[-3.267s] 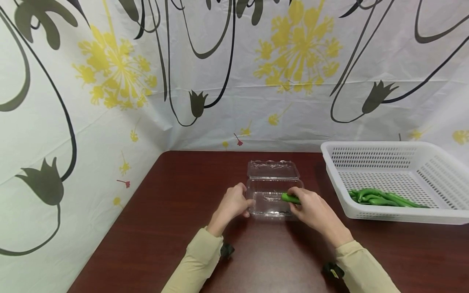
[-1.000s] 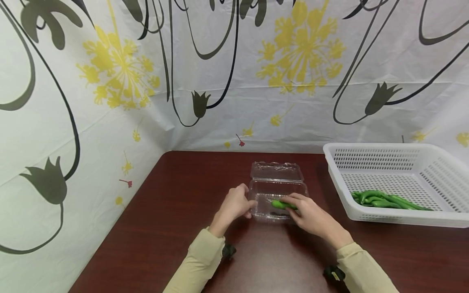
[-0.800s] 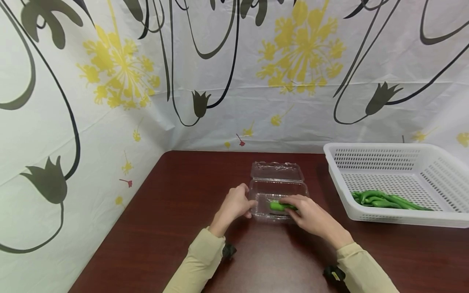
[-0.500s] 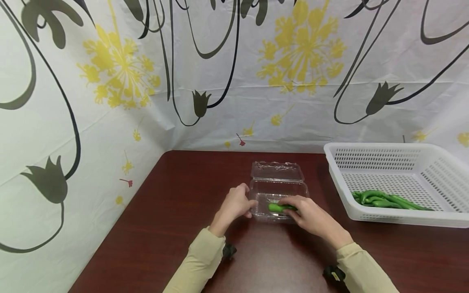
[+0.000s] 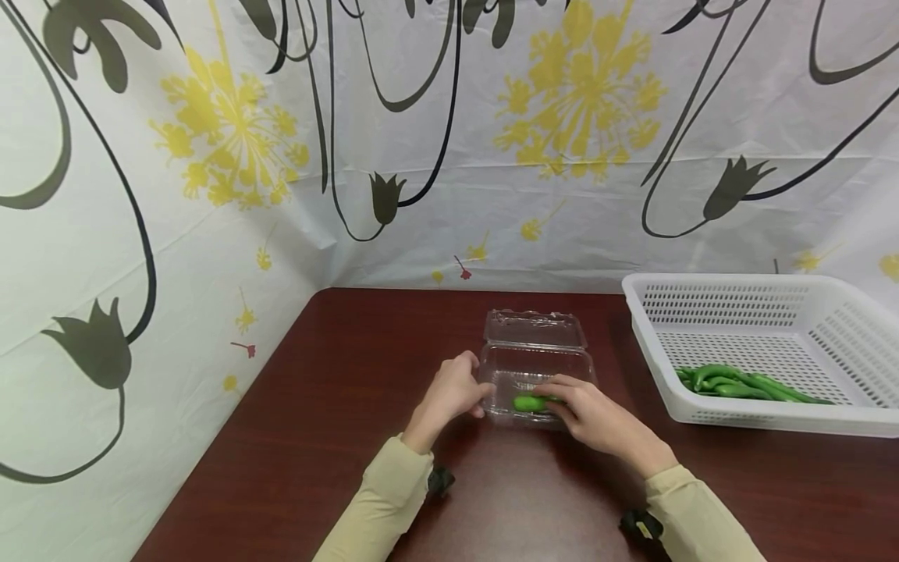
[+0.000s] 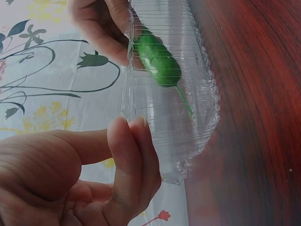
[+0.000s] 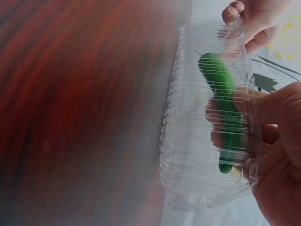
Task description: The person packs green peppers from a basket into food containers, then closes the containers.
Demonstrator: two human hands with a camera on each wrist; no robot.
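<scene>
A clear plastic clamshell container (image 5: 500, 396) lies on the table with its lid (image 5: 535, 329) tipped back to the far side. My left hand (image 5: 453, 390) pinches the container's left rim between thumb and fingers. Inside the base, my right hand (image 5: 590, 414) holds one green chili pepper (image 5: 528, 403) near the front wall. In the left wrist view the pepper (image 6: 160, 61) shows its thin stem pointing toward my left hand. Through the ribbed wall in the right wrist view, fingers curl around the middle of the pepper (image 7: 218, 80).
A white perforated basket (image 5: 649, 355) stands to the right, with several green chili peppers (image 5: 737, 384) in its front left part. The dark red-brown table (image 5: 365, 351) meets a white patterned sheet (image 5: 421, 140) at the back and left.
My right hand has brought the pepper leftward and down into the container, then slightly toward the front wall. The left hand keeps its grip on the rim.
</scene>
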